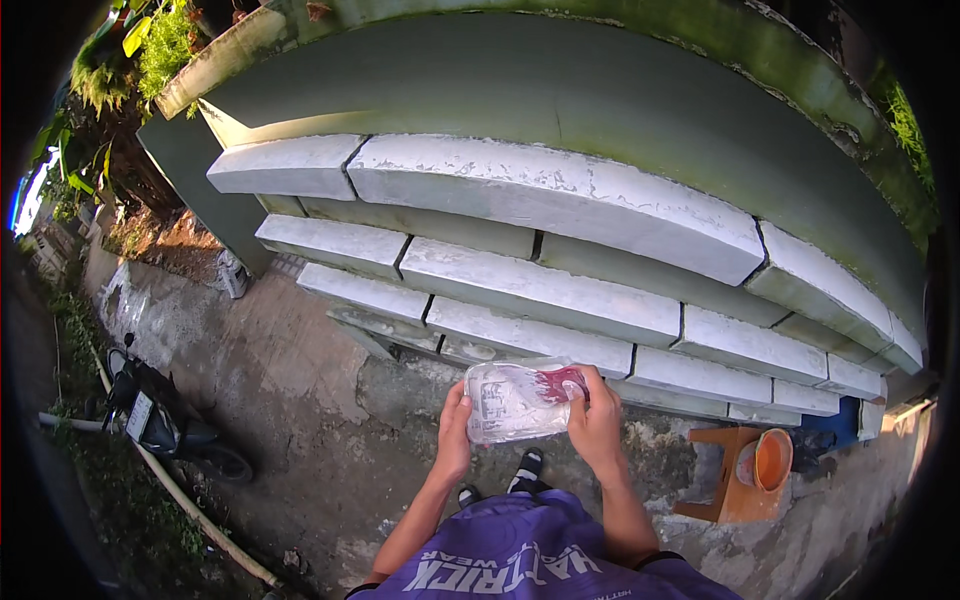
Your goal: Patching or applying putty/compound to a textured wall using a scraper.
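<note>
A clear, shallow plastic tray (503, 410) smeared with white paint is held up in front of the white-topped masonry ledges (540, 280). My left hand (454, 430) is closed on the tray's left edge. At the tray's right side, my right hand (592, 420) grips the edge with its thumb on a red object (552, 384) lying over the top corner, streaked with white, perhaps a brush; its exact shape is hard to make out. Both sets of fingers are partly hidden behind the tray.
A dark motorbike (160, 420) stands at left beside a long pale pipe (180, 500) and greenery. At right, an orange bucket (772, 450) sits with an orange plastic stool (710, 470). A mossy wall (600, 80) rises behind the ledges, and plants (165, 55) grow at upper left.
</note>
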`<state>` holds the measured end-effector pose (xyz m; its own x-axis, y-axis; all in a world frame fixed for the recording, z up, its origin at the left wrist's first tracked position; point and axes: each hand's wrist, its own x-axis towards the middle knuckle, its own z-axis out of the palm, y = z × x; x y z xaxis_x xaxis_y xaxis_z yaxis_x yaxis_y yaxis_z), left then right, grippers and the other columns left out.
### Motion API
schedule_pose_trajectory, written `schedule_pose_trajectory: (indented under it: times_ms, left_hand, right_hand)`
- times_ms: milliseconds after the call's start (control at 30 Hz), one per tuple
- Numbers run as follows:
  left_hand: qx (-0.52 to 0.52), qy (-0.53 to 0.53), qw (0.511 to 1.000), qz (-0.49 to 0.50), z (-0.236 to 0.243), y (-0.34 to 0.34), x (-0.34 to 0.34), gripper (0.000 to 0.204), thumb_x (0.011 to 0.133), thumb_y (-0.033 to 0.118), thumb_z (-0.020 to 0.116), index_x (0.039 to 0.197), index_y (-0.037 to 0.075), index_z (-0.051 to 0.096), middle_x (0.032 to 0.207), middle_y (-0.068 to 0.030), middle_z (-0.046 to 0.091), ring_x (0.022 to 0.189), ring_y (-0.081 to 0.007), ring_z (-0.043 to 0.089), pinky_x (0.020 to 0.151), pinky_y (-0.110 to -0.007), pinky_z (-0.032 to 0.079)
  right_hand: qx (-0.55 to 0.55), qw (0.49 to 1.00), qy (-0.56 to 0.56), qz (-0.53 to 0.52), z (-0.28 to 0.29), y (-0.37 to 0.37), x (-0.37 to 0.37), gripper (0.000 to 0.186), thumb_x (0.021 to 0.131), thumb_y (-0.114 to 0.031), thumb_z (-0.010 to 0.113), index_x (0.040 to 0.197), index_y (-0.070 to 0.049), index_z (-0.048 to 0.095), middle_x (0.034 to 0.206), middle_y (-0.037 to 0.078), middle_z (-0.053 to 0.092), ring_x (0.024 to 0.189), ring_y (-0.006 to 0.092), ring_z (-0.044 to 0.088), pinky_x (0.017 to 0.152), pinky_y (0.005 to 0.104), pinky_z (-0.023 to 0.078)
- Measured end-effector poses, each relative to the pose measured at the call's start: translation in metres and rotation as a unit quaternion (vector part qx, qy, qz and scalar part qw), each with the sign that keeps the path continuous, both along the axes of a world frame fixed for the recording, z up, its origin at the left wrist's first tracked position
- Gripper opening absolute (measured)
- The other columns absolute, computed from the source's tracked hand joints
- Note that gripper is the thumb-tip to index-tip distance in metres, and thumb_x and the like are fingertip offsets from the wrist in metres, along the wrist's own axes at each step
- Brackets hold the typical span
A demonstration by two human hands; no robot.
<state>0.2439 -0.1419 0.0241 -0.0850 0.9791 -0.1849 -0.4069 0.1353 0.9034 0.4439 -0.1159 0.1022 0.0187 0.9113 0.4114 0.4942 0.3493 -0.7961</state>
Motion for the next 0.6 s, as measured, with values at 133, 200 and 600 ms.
schedule_pose_trajectory:
  times_ms: [133,200,600]
  left_hand:
    - [0.032,0.039,0.998,0.038,-0.006,0.003,0.022,0.048,0.105,0.032,0.042,0.143,0.004,0.038,0.118,-0.0047,0.058,0.093,-0.0068,0.057,0.07,-0.022,0.049]
    - [0.031,0.031,0.998,0.033,-0.008,0.005,0.027,0.048,0.105,0.032,0.043,0.144,0.003,0.037,0.123,-0.0058,0.056,0.098,-0.0078,0.056,0.076,-0.022,0.048]
    - [-0.02,0.003,0.998,0.062,-0.018,0.015,0.041,0.046,0.105,0.028,0.044,0.143,0.002,0.038,0.119,-0.0054,0.058,0.091,-0.0055,0.055,0.071,-0.02,0.045]
  right_hand:
    - [-0.008,1.0,0.005,-0.029,-0.018,0.001,0.011,0.028,0.084,0.007,0.052,0.111,0.001,0.056,0.087,0.024,0.064,0.081,0.0462,0.063,0.07,0.0436,0.05]
    - [-0.046,0.998,0.023,-0.021,-0.019,0.002,0.011,0.025,0.084,0.007,0.053,0.108,0.0,0.055,0.085,0.025,0.063,0.08,0.0469,0.062,0.067,0.0457,0.049]
    - [-0.083,0.993,0.079,-0.011,-0.039,0.022,0.022,0.02,0.087,0.005,0.054,0.107,0.003,0.055,0.082,0.02,0.063,0.07,0.0275,0.061,0.069,0.0335,0.048]
